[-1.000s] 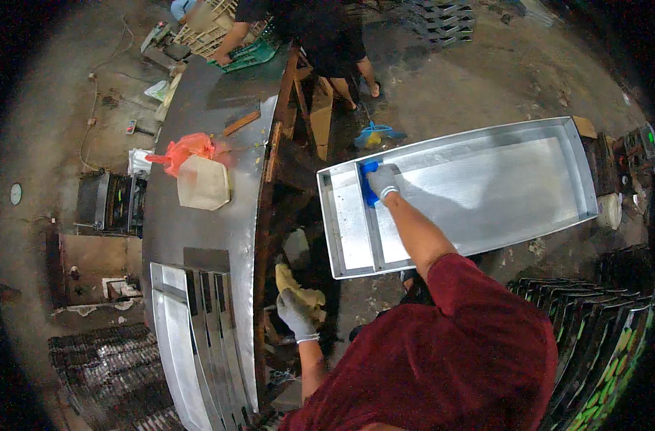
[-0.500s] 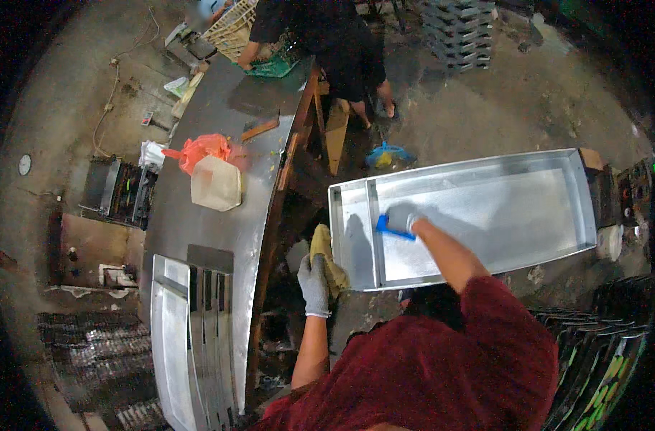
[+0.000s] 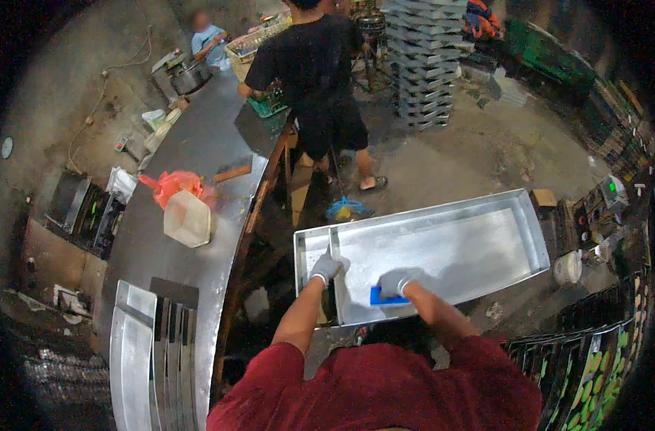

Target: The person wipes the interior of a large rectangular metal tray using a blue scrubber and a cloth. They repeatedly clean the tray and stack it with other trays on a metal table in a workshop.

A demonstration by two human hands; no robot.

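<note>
Tray (image 3: 457, 251) of silver metal lies before the person, to the right of the dark table (image 3: 144, 251); a low divider (image 3: 333, 239) splits it into a narrow left compartment and a wide right one. Wide compartment contains the gloved right hand (image 3: 395, 283) and a blue hand tool (image 3: 389, 300), both near the wall closest to the person. Right fingers closed on the tool; a blue strip shows below the glove — remaining form hidden by the hand. Gloved left hand (image 3: 327, 268) touches the divider; whether its fingers clasp it or merely rest there cannot be told. Tray appearance: long, rectangular, thin upright walls, floor pale and shiny with a soft grey shadow across part of it. Other containers: translucent white container (image 3: 187, 221) on the table, contents not readable; red plastic bag (image 3: 173, 188) just beside it. Green basket (image 3: 268, 108) at the table's far end, beside a co-worker (image 3: 302, 65) in black; cream basket (image 3: 245, 49) near it, contents too small to identify. White bucket (image 3: 568, 267) stands near the tray's right end — interior unclear.
</note>
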